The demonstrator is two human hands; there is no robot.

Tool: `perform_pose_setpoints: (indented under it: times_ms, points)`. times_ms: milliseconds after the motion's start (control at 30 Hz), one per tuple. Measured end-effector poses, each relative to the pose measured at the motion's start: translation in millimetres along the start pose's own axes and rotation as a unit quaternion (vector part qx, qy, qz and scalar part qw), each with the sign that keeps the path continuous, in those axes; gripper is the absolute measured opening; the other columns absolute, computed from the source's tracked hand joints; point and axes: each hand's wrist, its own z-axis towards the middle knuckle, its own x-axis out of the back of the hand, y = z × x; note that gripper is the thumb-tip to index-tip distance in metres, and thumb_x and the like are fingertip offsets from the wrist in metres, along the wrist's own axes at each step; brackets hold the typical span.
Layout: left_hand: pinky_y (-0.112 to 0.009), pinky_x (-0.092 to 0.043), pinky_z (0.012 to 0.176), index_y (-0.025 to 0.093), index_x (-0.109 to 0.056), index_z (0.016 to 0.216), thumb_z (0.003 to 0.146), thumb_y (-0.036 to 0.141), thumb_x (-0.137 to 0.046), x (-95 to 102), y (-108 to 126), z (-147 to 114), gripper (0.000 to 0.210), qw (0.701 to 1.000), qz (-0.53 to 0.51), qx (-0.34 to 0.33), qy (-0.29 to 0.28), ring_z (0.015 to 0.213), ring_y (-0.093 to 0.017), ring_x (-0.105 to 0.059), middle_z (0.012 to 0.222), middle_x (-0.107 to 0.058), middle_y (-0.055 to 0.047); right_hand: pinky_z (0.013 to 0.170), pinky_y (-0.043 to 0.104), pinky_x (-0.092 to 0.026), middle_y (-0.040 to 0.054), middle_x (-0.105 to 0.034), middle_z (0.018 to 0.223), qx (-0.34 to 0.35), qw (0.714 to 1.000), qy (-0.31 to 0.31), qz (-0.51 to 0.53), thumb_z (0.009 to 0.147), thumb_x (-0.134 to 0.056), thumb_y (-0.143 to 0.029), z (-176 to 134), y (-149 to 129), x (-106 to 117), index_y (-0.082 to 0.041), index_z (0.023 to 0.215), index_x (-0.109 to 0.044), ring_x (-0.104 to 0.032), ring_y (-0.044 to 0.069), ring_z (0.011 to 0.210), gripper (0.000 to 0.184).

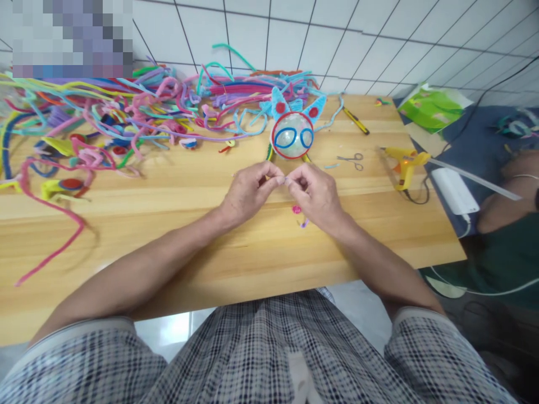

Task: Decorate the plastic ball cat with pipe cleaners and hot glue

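The left hand [249, 192] and right hand [318, 193] both pinch a tiny purplish piece [286, 179] between their fingertips, where a loose grip could drop it near the pink curl [297, 209] below the right hand, or a forward nudge jostle the eared figure [293, 136] just beyond both.

Craft workspace, heaped pipe cleaners [244, 91], glue gun [405, 173]

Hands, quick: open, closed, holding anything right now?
Left hand: closed in a pinch; any hold cannot be told.
Right hand: closed in a pinch, apparently on a tiny purplish piece.
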Motion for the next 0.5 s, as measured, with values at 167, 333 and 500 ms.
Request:
perform_pose_setpoints:
  times_ms: [167,333,500]
  points:
    - [-0.029,-0.044,0.066,0.022,-0.070,0.090,0.102,0.060,-0.079,-6.1,3.8,-1.8,0.041,0.994,-0.104,0.032,0.025,0.067,-0.014,-0.053,0.076,-0.066,0.001,0.075,0.034,-0.049,-0.0007,-0.071,0.083,-0.015,0.999,0.012,0.026,0.109,-0.070,-0.051,-2.1,-4.4,-3.2,-0.026,0.091,-0.070,-0.062,0.017,0.075,0.031]
    - [-0.026,-0.034,0.051,0.023,-0.067,0.087,0.092,0.073,-0.086,-17.8,4.6,-4.8,0.054,0.959,-0.251,0.132,0.016,0.052,-0.011,-0.040,0.063,-0.053,0.005,0.073,0.033,-0.050,-0.0002,-0.075,0.087,-0.057,0.995,0.029,0.073,0.110,-0.068,-0.055,-5.7,-5.7,-12.0,-0.026,0.094,-0.071,-0.063,0.016,0.074,0.033]
    - [-0.027,-0.040,0.056,0.022,-0.070,0.088,0.091,0.073,-0.087,-9.5,5.8,1.7,0.053,0.983,-0.170,0.065,-0.003,0.060,-0.012,-0.046,0.070,-0.061,0.003,0.074,0.034,-0.050,0.0001,-0.074,0.085,-0.026,0.999,0.027,0.035,0.108,-0.071,-0.058,-2.4,-4.6,-4.5,-0.026,0.090,-0.071,-0.064,0.017,0.075,0.037]
